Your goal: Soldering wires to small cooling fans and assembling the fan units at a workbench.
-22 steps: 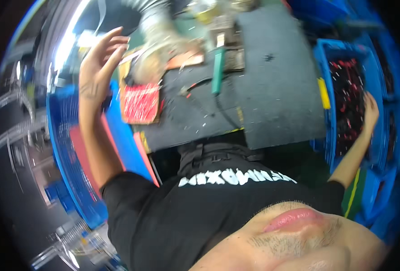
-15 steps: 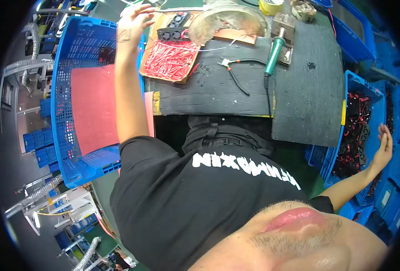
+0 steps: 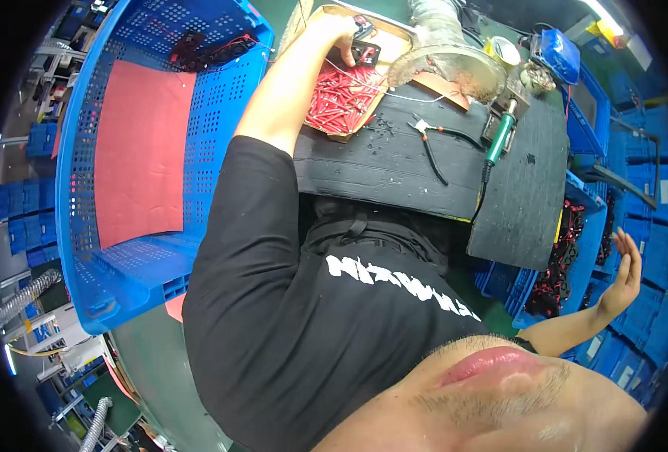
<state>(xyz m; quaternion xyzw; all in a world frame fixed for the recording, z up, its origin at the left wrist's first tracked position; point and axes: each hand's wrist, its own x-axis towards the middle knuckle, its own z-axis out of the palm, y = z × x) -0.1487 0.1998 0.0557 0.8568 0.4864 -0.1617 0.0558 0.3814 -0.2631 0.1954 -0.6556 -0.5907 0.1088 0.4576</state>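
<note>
My left hand pinches a small black part, fingertips partly hidden, at the surface's far-left corner; my right hand hangs spread.

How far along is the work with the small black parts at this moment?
Done: a few black parts already lie in the blue crate. In hand: the left hand is on a black part above the red pieces. Left: right hand empty, open beside the side bin.

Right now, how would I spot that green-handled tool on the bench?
Find the black bench. On its far right side, beside the clear funnel-shaped hood, a soldering iron lies. It alone has a green handle, with a black cord trailing from it.
</note>
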